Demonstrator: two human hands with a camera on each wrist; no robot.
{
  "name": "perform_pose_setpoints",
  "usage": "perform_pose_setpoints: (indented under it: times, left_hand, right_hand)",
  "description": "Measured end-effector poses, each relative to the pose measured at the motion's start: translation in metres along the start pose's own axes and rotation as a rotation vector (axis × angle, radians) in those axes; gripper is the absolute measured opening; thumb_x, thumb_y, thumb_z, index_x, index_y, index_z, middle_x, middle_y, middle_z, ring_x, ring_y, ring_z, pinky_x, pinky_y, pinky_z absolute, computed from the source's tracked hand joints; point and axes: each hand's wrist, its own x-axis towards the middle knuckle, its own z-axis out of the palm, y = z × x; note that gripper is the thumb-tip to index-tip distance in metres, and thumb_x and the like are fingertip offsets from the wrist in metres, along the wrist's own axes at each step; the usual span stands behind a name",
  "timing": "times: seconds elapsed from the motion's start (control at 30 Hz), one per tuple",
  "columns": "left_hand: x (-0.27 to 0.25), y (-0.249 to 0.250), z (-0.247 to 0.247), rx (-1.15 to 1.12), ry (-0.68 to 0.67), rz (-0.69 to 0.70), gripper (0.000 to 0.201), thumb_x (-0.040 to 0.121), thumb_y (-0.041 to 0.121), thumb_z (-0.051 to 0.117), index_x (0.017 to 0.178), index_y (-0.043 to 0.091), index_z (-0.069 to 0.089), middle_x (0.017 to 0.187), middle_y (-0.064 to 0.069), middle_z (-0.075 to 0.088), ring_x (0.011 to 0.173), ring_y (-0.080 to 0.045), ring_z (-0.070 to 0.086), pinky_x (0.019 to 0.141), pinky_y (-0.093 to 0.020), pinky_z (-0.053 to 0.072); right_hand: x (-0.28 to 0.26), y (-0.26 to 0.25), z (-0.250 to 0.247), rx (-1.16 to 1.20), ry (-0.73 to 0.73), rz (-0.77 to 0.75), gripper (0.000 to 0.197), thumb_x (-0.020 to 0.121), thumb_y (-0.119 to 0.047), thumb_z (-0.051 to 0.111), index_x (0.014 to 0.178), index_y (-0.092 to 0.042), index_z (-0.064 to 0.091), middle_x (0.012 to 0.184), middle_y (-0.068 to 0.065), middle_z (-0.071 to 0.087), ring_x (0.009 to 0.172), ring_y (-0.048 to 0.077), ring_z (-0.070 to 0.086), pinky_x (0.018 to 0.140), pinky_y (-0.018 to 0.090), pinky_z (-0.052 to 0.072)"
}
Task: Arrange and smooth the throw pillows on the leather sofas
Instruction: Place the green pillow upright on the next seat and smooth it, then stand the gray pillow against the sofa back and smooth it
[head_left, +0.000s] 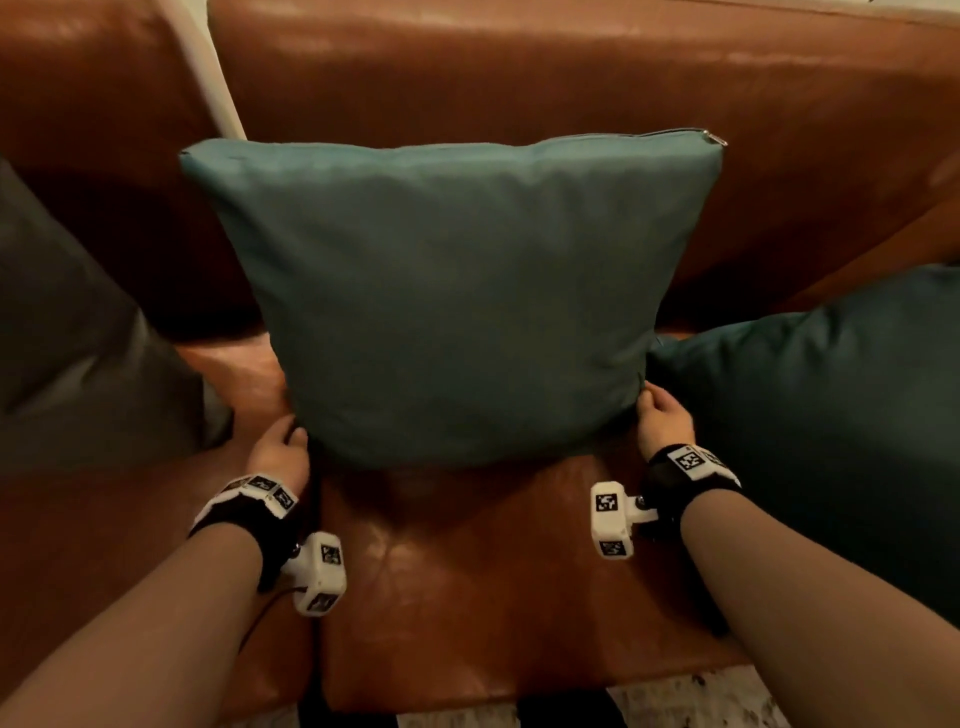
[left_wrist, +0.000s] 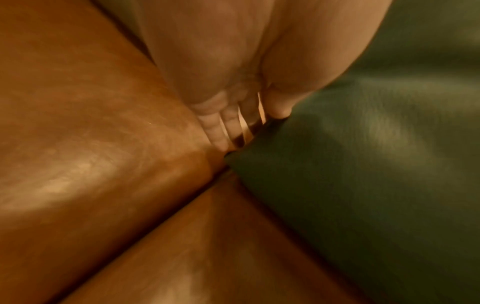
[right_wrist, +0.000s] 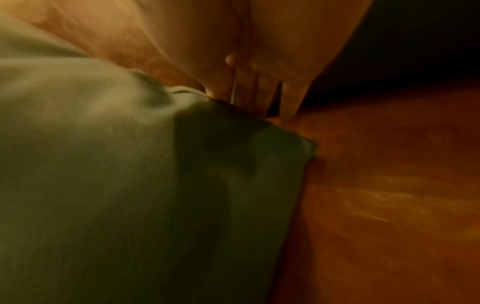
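Note:
A teal throw pillow (head_left: 452, 291) stands upright on the brown leather sofa seat (head_left: 467, 571), leaning on the backrest (head_left: 571, 78), zipper along its top edge. My left hand (head_left: 280, 447) holds its lower left corner. In the left wrist view the thumb lies on the front of the pillow (left_wrist: 363, 164) and the fingers of the left hand (left_wrist: 249, 131) reach behind it. My right hand (head_left: 662, 415) holds the lower right corner. The right wrist view shows my right hand (right_wrist: 249, 102) pinching the pillow (right_wrist: 130, 185) the same way.
A grey pillow (head_left: 78, 338) lies on the seat at the left. A darker teal pillow (head_left: 831, 415) sits close on the right, beside my right hand. A pale strip (head_left: 208, 67) separates two backrests. A patterned rug (head_left: 675, 701) shows below the seat's front edge.

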Motion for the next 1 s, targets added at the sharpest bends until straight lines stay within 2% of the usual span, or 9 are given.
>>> perform_pose_setpoints:
  times: [0.07, 0.17, 0.27, 0.37, 0.47, 0.6, 0.73, 0.87, 1.0]
  left_hand:
    - [-0.003, -0.006, 0.004, 0.028, 0.013, 0.005, 0.033, 0.1, 0.017, 0.052, 0.131, 0.009, 0.059, 0.129, -0.016, 0.062, 0.12, -0.035, 0.057, 0.1, -0.036, 0.041]
    - [0.003, -0.003, 0.0, -0.014, 0.103, -0.059, 0.021, 0.091, 0.02, 0.067, 0.11, 0.01, 0.069, 0.109, -0.012, 0.07, 0.104, -0.032, 0.065, 0.092, -0.037, 0.046]
    - [0.01, -0.001, -0.003, -0.013, 0.13, -0.1, 0.019, 0.088, 0.022, 0.071, 0.103, 0.012, 0.068, 0.1, -0.009, 0.066, 0.095, -0.029, 0.062, 0.086, -0.034, 0.044]
    - [0.009, -0.007, -0.003, -0.088, 0.157, -0.115, 0.016, 0.086, 0.027, 0.071, 0.095, 0.016, 0.065, 0.096, -0.012, 0.066, 0.093, -0.032, 0.064, 0.085, -0.037, 0.049]
    - [-0.006, -0.016, -0.015, -0.088, 0.189, -0.081, 0.015, 0.09, 0.022, 0.067, 0.1, 0.01, 0.064, 0.097, -0.014, 0.065, 0.092, -0.031, 0.063, 0.083, -0.036, 0.046]
    - [-0.039, -0.01, -0.042, -0.058, 0.103, 0.145, 0.014, 0.093, 0.012, 0.062, 0.106, 0.009, 0.065, 0.097, -0.009, 0.066, 0.097, -0.033, 0.064, 0.078, -0.026, 0.039]
    - [-0.058, 0.015, -0.097, -0.06, 0.14, 0.476, 0.02, 0.093, 0.013, 0.061, 0.111, 0.02, 0.066, 0.105, 0.006, 0.066, 0.1, -0.016, 0.064, 0.089, -0.029, 0.048]
    - [-0.075, 0.056, -0.18, -0.018, 0.255, 0.842, 0.03, 0.092, 0.014, 0.053, 0.119, 0.021, 0.062, 0.116, 0.009, 0.06, 0.11, -0.009, 0.055, 0.1, -0.023, 0.041]
    - [-0.062, 0.081, -0.268, 0.132, 0.513, 1.035, 0.037, 0.093, 0.016, 0.051, 0.13, 0.018, 0.058, 0.138, 0.001, 0.052, 0.132, -0.02, 0.044, 0.116, -0.034, 0.028]
  right_hand:
    - [-0.001, 0.004, 0.003, -0.037, -0.02, 0.03, 0.034, 0.101, -0.024, 0.05, 0.132, -0.015, 0.061, 0.13, 0.011, 0.063, 0.122, 0.029, 0.056, 0.098, 0.032, 0.042]
    - [0.002, 0.004, 0.003, -0.099, 0.138, 0.067, 0.032, 0.095, -0.03, 0.061, 0.125, -0.019, 0.067, 0.124, 0.008, 0.067, 0.118, 0.026, 0.059, 0.094, 0.028, 0.042]
    - [0.003, 0.002, 0.002, -0.074, 0.208, 0.104, 0.032, 0.095, -0.029, 0.063, 0.125, -0.02, 0.067, 0.125, 0.007, 0.067, 0.119, 0.025, 0.059, 0.091, 0.024, 0.04]
    - [0.001, 0.001, 0.001, -0.094, 0.163, 0.105, 0.032, 0.094, -0.031, 0.063, 0.125, -0.022, 0.067, 0.125, 0.006, 0.067, 0.117, 0.027, 0.059, 0.1, 0.032, 0.044]
    - [-0.005, -0.004, -0.003, -0.132, 0.211, -0.03, 0.024, 0.093, -0.027, 0.062, 0.114, -0.018, 0.071, 0.114, 0.009, 0.07, 0.109, 0.03, 0.062, 0.095, 0.038, 0.048]
    - [-0.049, -0.029, 0.01, 0.015, 0.326, -0.261, 0.016, 0.095, -0.014, 0.049, 0.105, -0.017, 0.062, 0.099, 0.014, 0.067, 0.098, 0.032, 0.062, 0.077, 0.028, 0.042]
    - [-0.121, -0.067, 0.059, 0.096, 0.191, -0.513, 0.03, 0.089, -0.006, 0.044, 0.083, -0.034, 0.053, 0.076, -0.004, 0.062, 0.062, -0.004, 0.056, 0.056, 0.005, 0.038]
    - [-0.198, -0.117, 0.132, 0.068, -0.082, -0.704, 0.036, 0.092, 0.002, 0.05, 0.085, -0.033, 0.055, 0.078, -0.024, 0.064, 0.066, -0.005, 0.057, 0.059, 0.004, 0.038]
    - [-0.29, -0.191, 0.214, 0.076, -0.299, -1.137, 0.027, 0.093, -0.006, 0.054, 0.102, -0.03, 0.064, 0.096, -0.014, 0.067, 0.089, 0.002, 0.061, 0.083, 0.015, 0.046]
